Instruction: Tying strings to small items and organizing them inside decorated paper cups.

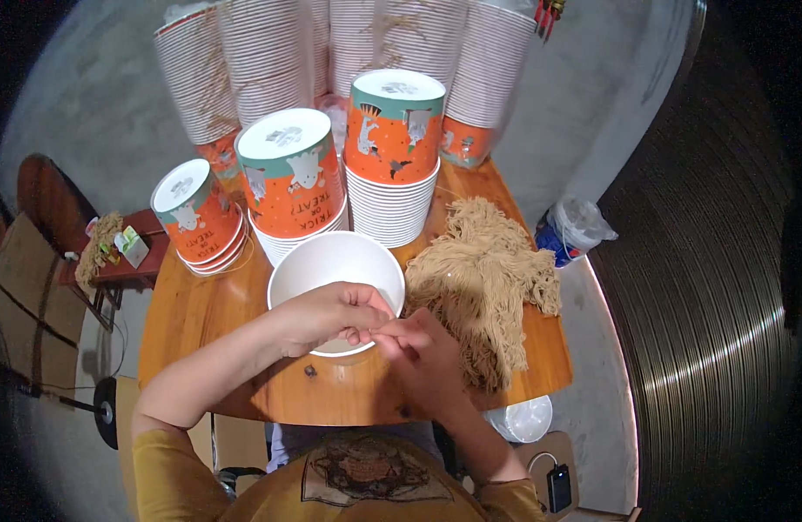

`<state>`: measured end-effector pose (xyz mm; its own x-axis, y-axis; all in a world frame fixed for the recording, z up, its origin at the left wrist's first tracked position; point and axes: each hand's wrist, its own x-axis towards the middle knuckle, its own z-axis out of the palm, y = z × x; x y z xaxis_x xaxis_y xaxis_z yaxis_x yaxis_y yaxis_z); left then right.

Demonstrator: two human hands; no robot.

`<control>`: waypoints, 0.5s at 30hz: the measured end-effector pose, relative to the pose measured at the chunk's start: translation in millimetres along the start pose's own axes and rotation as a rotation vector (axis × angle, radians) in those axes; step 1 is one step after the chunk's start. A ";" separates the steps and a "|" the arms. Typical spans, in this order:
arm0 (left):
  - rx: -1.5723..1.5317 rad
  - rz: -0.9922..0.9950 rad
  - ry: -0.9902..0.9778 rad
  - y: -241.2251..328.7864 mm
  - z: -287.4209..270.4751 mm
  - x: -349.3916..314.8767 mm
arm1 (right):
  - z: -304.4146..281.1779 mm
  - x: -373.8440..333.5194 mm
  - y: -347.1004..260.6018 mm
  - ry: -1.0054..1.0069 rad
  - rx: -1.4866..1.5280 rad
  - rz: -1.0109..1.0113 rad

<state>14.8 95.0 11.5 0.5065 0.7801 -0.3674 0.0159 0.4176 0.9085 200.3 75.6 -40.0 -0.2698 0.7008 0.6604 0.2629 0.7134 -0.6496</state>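
Both hands meet over the near rim of a white paper bucket (331,261), which stands mouth up on the wooden table. My left hand (327,318) is closed in a pinch, and its fingertips touch those of my right hand (421,352). The fingers of my right hand are also pinched together. Whatever lies between the fingertips is too small or hidden to make out. Beside my right hand rests a loose heap of tan cord (475,278), in many thin strands.
Upside-down stacks of orange and green printed buckets stand behind: a short one (196,213), a middle one (292,178) and a tall one (394,130). Tall bagged stacks (266,65) line the back of the table (270,396). At right is a lined blue bin (570,230).
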 end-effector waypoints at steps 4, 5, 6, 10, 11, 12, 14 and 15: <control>-0.033 -0.008 0.048 -1.1 0.4 -1.7 | -9.4 3.6 0.5 -0.103 0.020 0.101; -0.033 -0.009 0.046 -1.9 0.5 -1.1 | -11.0 3.2 2.0 -0.097 0.023 0.054; -0.048 -0.009 0.049 -3.3 0.1 -0.1 | -13.0 2.7 2.2 -0.096 0.022 0.056; -0.011 0.004 0.065 -2.1 -1.4 1.3 | -19.4 1.6 8.9 -0.173 -0.050 0.067; -0.012 0.000 0.066 -1.6 -1.6 1.7 | -20.3 0.8 10.7 -0.205 -0.049 0.103; 0.016 0.016 0.080 -0.7 -1.5 2.0 | -21.2 1.7 11.2 -0.205 -0.047 0.106; 0.047 0.032 0.093 0.9 1.4 2.1 | -24.3 3.8 11.2 -0.216 0.069 0.120; 0.048 0.041 0.094 1.6 2.9 1.6 | -23.2 1.6 14.1 -0.215 0.070 0.122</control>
<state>18.1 95.6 13.0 0.4248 0.8371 -0.3447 0.0395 0.3633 0.9309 225.1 86.9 -39.3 -0.4330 0.7598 0.4850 0.2431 0.6165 -0.7489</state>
